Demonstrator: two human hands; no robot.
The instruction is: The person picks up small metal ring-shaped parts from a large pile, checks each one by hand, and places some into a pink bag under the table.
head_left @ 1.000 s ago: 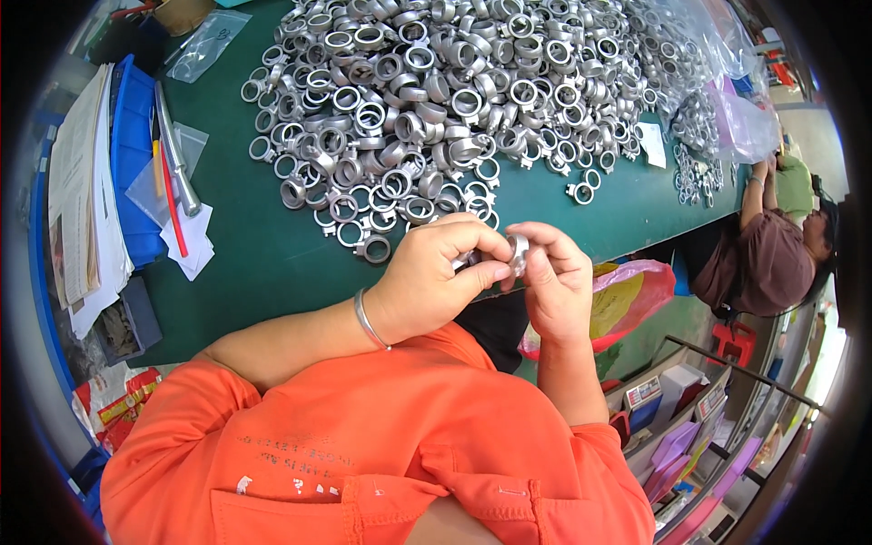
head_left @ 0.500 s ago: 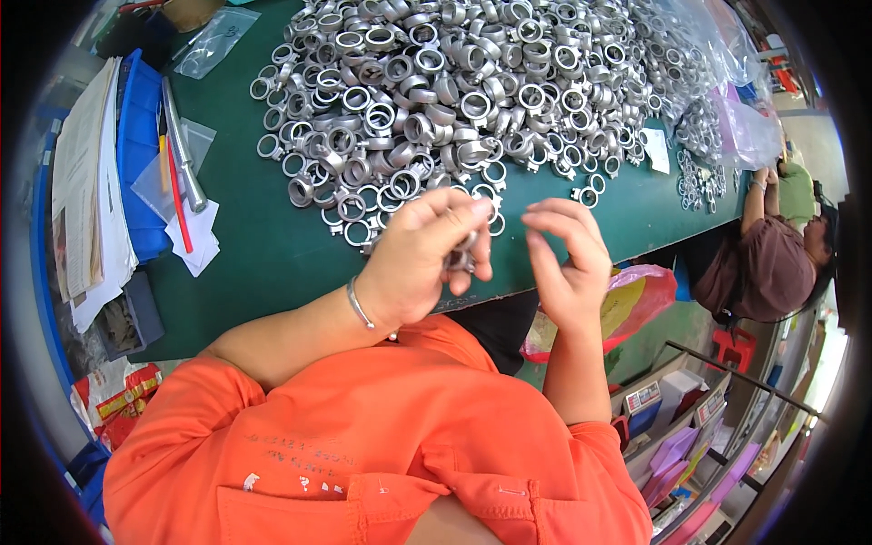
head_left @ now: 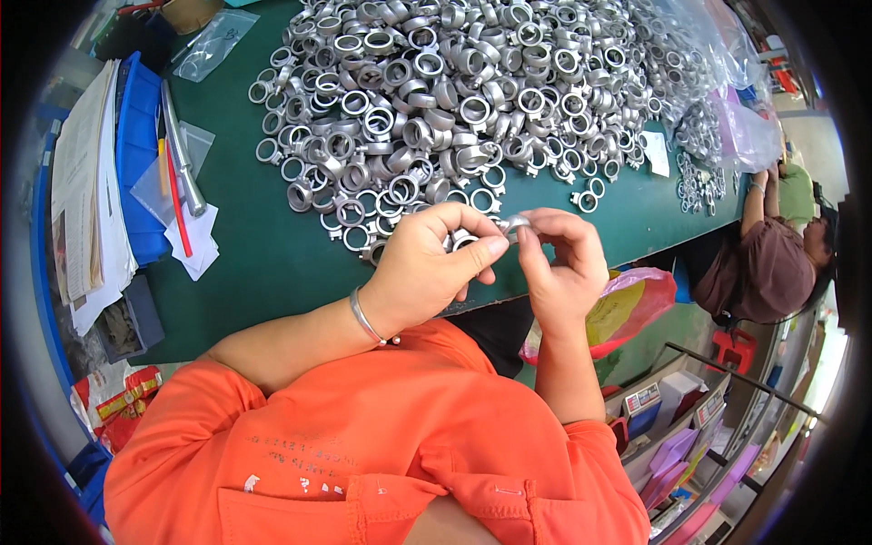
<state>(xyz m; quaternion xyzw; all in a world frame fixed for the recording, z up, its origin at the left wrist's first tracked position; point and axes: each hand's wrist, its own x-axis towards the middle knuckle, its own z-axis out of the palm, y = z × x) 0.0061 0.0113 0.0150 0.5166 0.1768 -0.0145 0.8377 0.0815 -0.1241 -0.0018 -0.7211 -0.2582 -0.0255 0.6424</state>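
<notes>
My left hand point(head_left: 422, 259) is closed round silver metal rings, with one ring point(head_left: 462, 240) showing between its thumb and fingers. My right hand point(head_left: 567, 268) pinches another silver ring point(head_left: 515, 223) between thumb and fingertips, close against the left fingertips. Both hands are above the near edge of the green table point(head_left: 245, 282). Just beyond them spreads a large heap of similar rings point(head_left: 418, 132), many with a small lug on the outer side. How many rings the left palm holds is hidden.
At left, a blue tray point(head_left: 138, 173) stands beside stacked papers point(head_left: 86, 195), pens and a metal rod point(head_left: 182, 150). Clear plastic bags point(head_left: 727, 54) lie at the far right. A person in a brown top point(head_left: 758, 263) sits beyond. A pink bag point(head_left: 649, 295) hangs below the table edge.
My right hand has moved left to meet my left hand, and its fingers now pinch a ring. The left hand has turned slightly, showing a ring more clearly.
</notes>
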